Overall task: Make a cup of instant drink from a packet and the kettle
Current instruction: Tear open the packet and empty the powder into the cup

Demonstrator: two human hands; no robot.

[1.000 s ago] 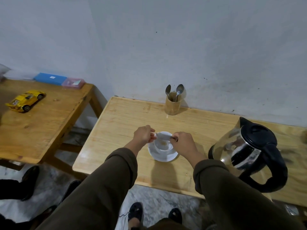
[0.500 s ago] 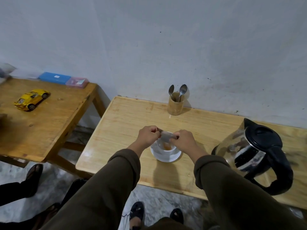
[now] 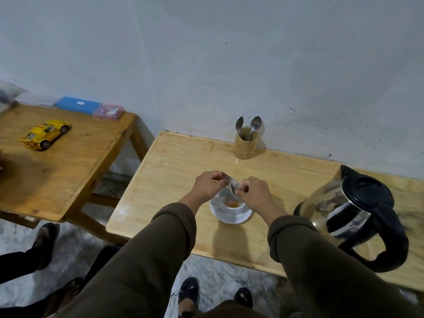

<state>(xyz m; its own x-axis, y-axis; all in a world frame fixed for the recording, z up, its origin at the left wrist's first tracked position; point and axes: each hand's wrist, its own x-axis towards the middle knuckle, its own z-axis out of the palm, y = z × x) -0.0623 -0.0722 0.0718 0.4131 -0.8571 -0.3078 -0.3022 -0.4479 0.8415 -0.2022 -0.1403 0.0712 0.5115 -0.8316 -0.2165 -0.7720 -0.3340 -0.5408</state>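
Packet tilts over the white cup, pinched between my left hand and right hand — orange powder inside already — a shaky tilt could scatter powder onto the saucer.

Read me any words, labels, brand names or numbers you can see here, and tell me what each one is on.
No text is legible.
blue box: small white label, too small to read.
pink box: pale label, blurred.
packet, held by both hands over the cup: no print readable.
kettle: only reflections, no readable marking.
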